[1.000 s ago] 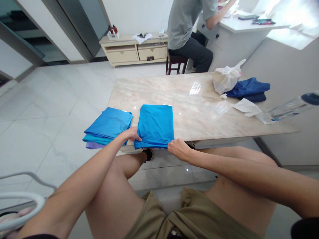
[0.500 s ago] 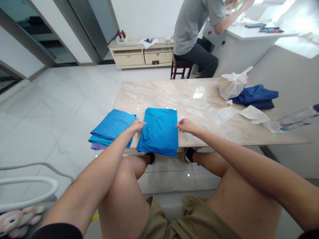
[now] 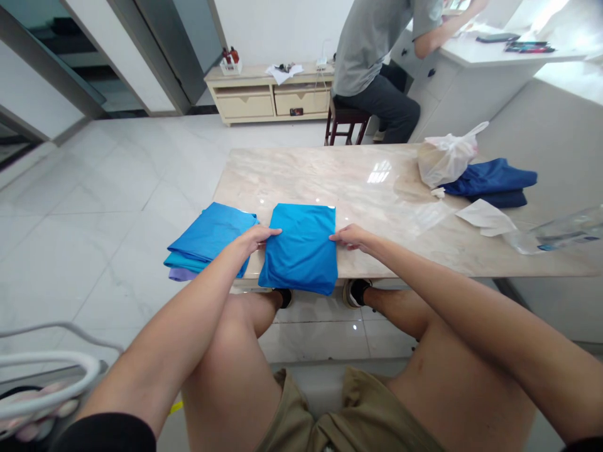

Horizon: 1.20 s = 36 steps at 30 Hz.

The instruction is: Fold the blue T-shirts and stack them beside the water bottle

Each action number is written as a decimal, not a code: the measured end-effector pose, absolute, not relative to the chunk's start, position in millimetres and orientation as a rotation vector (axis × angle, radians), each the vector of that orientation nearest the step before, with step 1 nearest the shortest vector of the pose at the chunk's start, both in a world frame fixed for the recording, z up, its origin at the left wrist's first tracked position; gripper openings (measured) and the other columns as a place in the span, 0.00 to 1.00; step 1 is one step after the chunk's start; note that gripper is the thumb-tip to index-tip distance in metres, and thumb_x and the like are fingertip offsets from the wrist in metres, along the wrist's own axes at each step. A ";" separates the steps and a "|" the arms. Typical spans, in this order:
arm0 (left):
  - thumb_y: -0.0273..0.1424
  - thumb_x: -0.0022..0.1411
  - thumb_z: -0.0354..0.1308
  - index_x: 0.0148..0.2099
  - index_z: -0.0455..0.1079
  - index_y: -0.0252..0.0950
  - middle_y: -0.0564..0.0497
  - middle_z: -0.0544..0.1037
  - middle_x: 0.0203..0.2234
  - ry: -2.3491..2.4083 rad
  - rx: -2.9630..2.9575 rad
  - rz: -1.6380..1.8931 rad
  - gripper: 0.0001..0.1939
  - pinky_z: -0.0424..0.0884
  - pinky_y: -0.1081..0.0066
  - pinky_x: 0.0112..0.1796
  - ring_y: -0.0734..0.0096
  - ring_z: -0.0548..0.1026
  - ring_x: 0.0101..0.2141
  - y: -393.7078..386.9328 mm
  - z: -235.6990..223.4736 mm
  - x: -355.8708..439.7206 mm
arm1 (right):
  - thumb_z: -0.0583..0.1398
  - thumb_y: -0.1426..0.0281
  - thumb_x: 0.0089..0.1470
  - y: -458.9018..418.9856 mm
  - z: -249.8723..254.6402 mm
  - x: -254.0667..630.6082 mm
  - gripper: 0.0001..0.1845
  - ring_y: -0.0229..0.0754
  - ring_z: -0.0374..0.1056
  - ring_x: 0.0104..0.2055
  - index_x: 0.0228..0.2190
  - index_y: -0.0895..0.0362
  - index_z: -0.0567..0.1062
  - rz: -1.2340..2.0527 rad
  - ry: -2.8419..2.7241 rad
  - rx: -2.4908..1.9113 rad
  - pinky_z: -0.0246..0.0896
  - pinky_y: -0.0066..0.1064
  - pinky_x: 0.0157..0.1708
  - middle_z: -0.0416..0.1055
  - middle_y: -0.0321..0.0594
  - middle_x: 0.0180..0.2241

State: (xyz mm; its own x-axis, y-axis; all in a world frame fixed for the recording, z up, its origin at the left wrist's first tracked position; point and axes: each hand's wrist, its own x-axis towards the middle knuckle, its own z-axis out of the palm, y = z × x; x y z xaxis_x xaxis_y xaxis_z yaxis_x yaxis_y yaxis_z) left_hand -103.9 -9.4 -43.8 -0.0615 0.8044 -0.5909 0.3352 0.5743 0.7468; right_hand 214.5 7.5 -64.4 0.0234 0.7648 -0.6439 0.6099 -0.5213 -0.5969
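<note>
Smooth, slightly shiny blue fabric (image 3: 299, 250) sits folded into a flat rectangle on the polished marble tabletop (image 3: 301, 169) — left hand (image 3: 257, 238) and right hand (image 3: 351, 237) both open and flat, fingers against its side edges, no pinching. A folded stack (image 3: 207, 238) of blue and lilac cloth lies just beside it.

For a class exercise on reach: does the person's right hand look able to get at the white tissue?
Probably yes: the right hand rests at the edge of the folded blue cloth, with the tissue off to its right. Only bare table and a clear film seem to lie between.
</note>
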 end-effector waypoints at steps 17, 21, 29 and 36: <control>0.52 0.46 0.82 0.35 0.82 0.37 0.46 0.86 0.32 1.460 1.197 1.162 0.25 0.79 0.64 0.43 0.58 0.82 0.41 -17.1 35.5 -86.7 | 0.73 0.43 0.53 -6.2 18.9 275.9 0.28 0.47 0.76 0.39 0.37 0.55 0.81 0.891 -1.526 -1.294 0.76 0.39 0.43 0.79 0.39 0.32; 0.50 0.51 0.80 0.34 0.79 0.39 0.48 0.85 0.33 1.534 1.341 1.318 0.22 0.79 0.65 0.44 0.57 0.82 0.43 -13.9 44.7 -79.2 | 0.73 0.47 0.57 -10.2 38.9 281.6 0.23 0.49 0.78 0.44 0.34 0.54 0.81 0.655 -1.618 -1.186 0.76 0.40 0.46 0.81 0.42 0.38; 0.57 0.59 0.72 0.34 0.62 0.42 0.54 0.77 0.29 1.362 1.475 1.337 0.29 0.77 0.69 0.40 0.66 0.78 0.36 -20.1 45.0 -73.7 | 0.73 0.45 0.58 -17.4 38.5 285.9 0.27 0.46 0.76 0.41 0.32 0.52 0.72 0.797 -1.612 -1.086 0.77 0.38 0.41 0.75 0.39 0.32; 0.54 0.61 0.71 0.38 0.64 0.42 0.56 0.73 0.26 1.519 1.267 1.087 0.25 0.73 0.71 0.32 0.71 0.72 0.28 -22.5 25.0 -70.2 | 0.71 0.42 0.59 -14.9 17.4 276.1 0.29 0.43 0.72 0.34 0.38 0.53 0.71 1.001 -1.527 -1.377 0.78 0.35 0.33 0.74 0.37 0.30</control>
